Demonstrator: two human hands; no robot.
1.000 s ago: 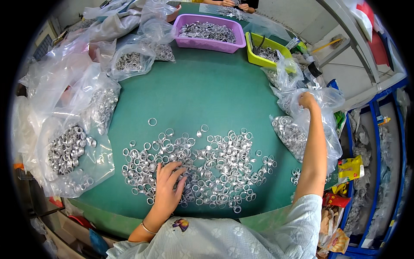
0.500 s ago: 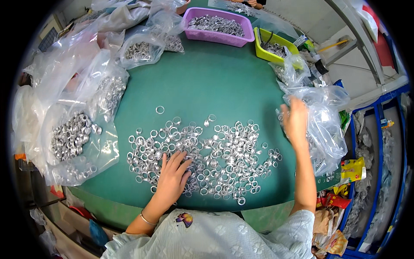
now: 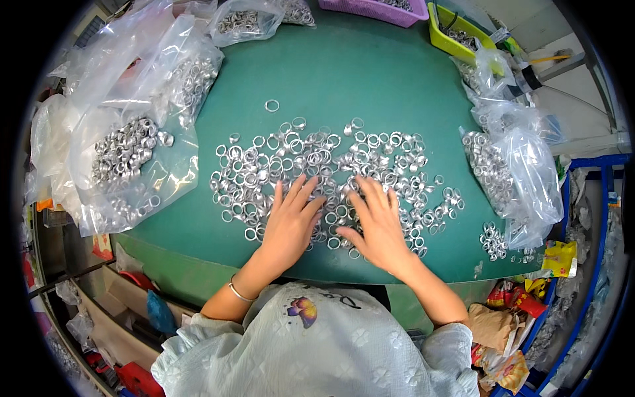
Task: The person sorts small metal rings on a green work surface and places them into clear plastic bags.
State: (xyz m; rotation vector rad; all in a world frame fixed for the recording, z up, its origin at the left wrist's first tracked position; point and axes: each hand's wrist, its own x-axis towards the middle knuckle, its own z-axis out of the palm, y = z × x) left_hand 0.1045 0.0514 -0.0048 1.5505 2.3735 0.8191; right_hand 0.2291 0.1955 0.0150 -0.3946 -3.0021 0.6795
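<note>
Silver metal rings point(image 3: 254, 172) lie spread in a broad loose layer on the green tabletop point(image 3: 344, 73). Over the left-middle part of them rests my left hand point(image 3: 292, 217), fingers spread and pointing away from me, a bangle on its wrist. My right hand point(image 3: 380, 228) lies on the rings just to its right, thumb toward the left hand and fingers apart. Neither hand has a ring visibly gripped; what lies under the palms is hidden. A single ring point(image 3: 272, 105) sits apart beyond the layer.
Clear plastic bags of rings point(image 3: 126, 155) crowd the left side. Another bag point(image 3: 522, 178) lies at the right, near a small ring pile point(image 3: 493, 241). A purple basket point(image 3: 377, 12) and a yellow-green basket point(image 3: 456, 47) stand at the back. Blue shelving point(image 3: 595, 264) flanks the right.
My right hand has moved left from the plastic bag onto the rings beside my left hand. The view has tilted down, so the table appears higher. A small ring pile now shows at right.
</note>
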